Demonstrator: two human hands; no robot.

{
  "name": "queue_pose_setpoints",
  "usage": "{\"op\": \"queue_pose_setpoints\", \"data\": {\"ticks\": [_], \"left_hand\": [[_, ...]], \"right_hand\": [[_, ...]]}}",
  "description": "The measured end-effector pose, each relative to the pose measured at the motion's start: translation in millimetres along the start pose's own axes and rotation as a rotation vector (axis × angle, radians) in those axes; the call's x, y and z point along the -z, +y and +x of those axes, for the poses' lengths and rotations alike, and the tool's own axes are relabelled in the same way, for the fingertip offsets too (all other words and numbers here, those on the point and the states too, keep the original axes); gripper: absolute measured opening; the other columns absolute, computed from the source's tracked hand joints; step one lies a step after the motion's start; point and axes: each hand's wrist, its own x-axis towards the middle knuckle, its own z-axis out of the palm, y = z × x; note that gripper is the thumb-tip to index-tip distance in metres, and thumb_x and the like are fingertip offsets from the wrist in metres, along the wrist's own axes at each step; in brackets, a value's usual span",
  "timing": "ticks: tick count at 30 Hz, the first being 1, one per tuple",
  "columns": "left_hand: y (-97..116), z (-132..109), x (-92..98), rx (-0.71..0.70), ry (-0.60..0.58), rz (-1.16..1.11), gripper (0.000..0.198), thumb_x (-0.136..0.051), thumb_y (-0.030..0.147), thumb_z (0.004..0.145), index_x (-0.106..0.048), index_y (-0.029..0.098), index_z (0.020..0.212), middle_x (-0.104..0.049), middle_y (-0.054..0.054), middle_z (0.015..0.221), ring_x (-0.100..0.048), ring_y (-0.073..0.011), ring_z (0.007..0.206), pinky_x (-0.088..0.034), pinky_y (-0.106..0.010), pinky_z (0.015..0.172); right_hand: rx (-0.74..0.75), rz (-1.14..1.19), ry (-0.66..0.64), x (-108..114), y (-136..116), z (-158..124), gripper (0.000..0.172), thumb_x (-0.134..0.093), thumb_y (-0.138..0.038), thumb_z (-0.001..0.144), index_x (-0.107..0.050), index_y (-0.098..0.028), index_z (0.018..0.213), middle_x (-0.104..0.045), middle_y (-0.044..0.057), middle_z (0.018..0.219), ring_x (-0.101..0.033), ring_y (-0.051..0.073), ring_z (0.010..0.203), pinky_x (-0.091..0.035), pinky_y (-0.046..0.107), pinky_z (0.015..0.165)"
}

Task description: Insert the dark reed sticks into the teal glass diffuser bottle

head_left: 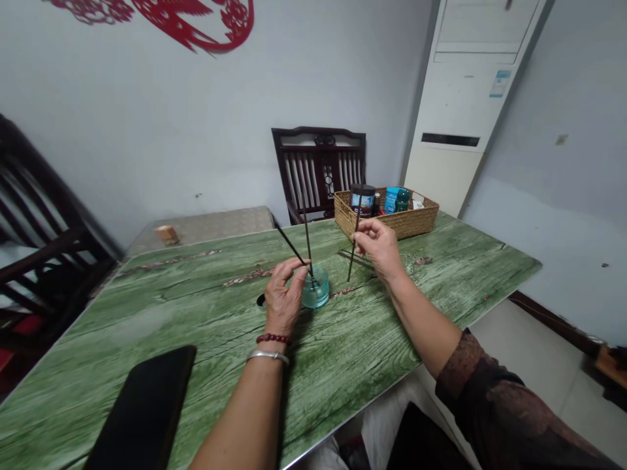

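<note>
A small teal glass bottle [319, 295] stands upright on the green table. Two thin dark reed sticks [307, 228] lean up out of its mouth at different angles. My left hand [284, 294] is closed at the bottle's left side, fingers and thumb at the rim beside the sticks. To the right, my right hand [379, 243] pinches another dark reed stick [353, 254], held nearly upright just off the bottle. Beneath that hand, more dark sticks [356, 259] lie on the table. A round black piece [260, 300], partly hidden, sits behind my left hand.
Behind my right hand is a woven basket [416, 225] with a dark-lidded jar [363, 199] and several containers. A black phone [147, 405] lies at the front left. Dark wooden chairs [321, 140] stand behind and left; a small orange-brown object [167, 234] is at the back left.
</note>
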Motion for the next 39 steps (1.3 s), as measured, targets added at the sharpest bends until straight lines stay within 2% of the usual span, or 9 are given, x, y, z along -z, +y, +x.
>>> {"op": "queue_pose_setpoints", "data": {"ticks": [3,7,13,22,26,29,32,34,39], "left_hand": [[-1,-1,-2.0,0.006,0.0,-0.001,0.031,-0.061,0.05,0.093,-0.077,0.024,0.098,-0.076,-0.007,0.109,-0.068,-0.0267,0.112,-0.05,-0.045,0.109],[-7,-3,-2.9,0.102,-0.017,-0.051,0.042,-0.063,0.054,0.092,-0.073,0.022,0.117,-0.075,-0.011,0.123,-0.068,-0.0281,0.118,-0.052,-0.045,0.107],[-16,-6,0.0,0.138,-0.033,-0.12,0.06,-0.06,0.066,0.093,-0.062,0.02,0.132,-0.073,-0.014,0.127,-0.068,-0.0302,0.121,-0.05,-0.048,0.109],[-18,-8,2.5,0.142,-0.081,-0.17,0.069,-0.057,0.073,0.092,-0.059,0.021,0.136,-0.072,-0.015,0.129,-0.066,-0.0336,0.126,-0.045,-0.053,0.114],[-18,-8,2.1,0.175,-0.143,-0.18,0.073,-0.066,0.071,0.087,-0.056,0.021,0.139,-0.07,-0.017,0.135,-0.064,-0.0366,0.132,-0.047,-0.056,0.113],[-21,-8,-0.8,0.201,-0.203,-0.152,0.079,-0.076,0.064,0.08,-0.052,0.023,0.144,-0.068,-0.018,0.139,-0.062,-0.0373,0.136,-0.046,-0.058,0.115],[-24,-8,-4.4,0.187,-0.237,-0.08,0.086,-0.083,0.058,0.072,-0.052,0.023,0.145,-0.066,-0.018,0.142,-0.062,-0.0375,0.135,-0.043,-0.058,0.117],[-25,-8,-5.6,0.176,-0.251,-0.027,0.087,-0.086,0.055,0.068,-0.054,0.024,0.143,-0.067,-0.017,0.141,-0.063,-0.0377,0.132,-0.044,-0.058,0.117],[-23,-8,-3.9,0.178,-0.283,0.043,0.085,-0.085,0.051,0.068,-0.054,0.024,0.142,-0.068,-0.016,0.138,-0.066,-0.0375,0.128,-0.046,-0.058,0.114]], "right_hand": [[0.051,0.073,-0.013,-15,-14,0,0.024,-0.074,-0.04,0.076,-0.059,-0.024,0.086,-0.065,-0.006,0.069,-0.058,0.01,0.053,-0.046,0.019,0.047],[0.089,0.094,-0.037,-37,-18,5,0.025,-0.074,-0.041,0.079,-0.058,-0.025,0.088,-0.066,-0.005,0.077,-0.058,0.009,0.057,-0.05,0.02,0.05],[0.119,0.038,-0.085,-62,-2,14,0.018,-0.071,-0.033,0.079,-0.058,-0.024,0.087,-0.064,-0.005,0.077,-0.058,0.01,0.059,-0.052,0.022,0.054],[0.052,-0.307,-0.199,-76,24,2,0.009,-0.069,-0.017,0.078,-0.063,-0.022,0.082,-0.065,-0.005,0.073,-0.064,0.015,0.071,-0.053,0.028,0.074],[0.088,-0.425,-0.227,-56,29,1,0.008,-0.072,-0.019,0.078,-0.068,-0.021,0.084,-0.072,-0.003,0.082,-0.067,0.016,0.077,-0.053,0.029,0.081],[0.117,-0.544,-0.106,-18,35,7,0.003,-0.069,-0.021,0.081,-0.071,-0.021,0.084,-0.075,-0.001,0.084,-0.068,0.017,0.078,-0.052,0.029,0.082],[0.076,-0.75,0.064,27,49,9,0.011,-0.063,-0.02,0.087,-0.073,-0.021,0.084,-0.077,0.001,0.086,-0.07,0.018,0.082,-0.051,0.029,0.085],[0.003,-0.908,0.113,51,62,7,0.016,-0.06,-0.02,0.091,-0.077,-0.02,0.09,-0.079,0.004,0.092,-0.071,0.019,0.088,-0.05,0.028,0.086],[-0.193,-1.283,-0.01,76,84,0,0.028,-0.056,-0.022,0.1,-0.083,-0.022,0.109,-0.08,0.01,0.114,-0.072,0.023,0.105,-0.049,0.028,0.09]]}}
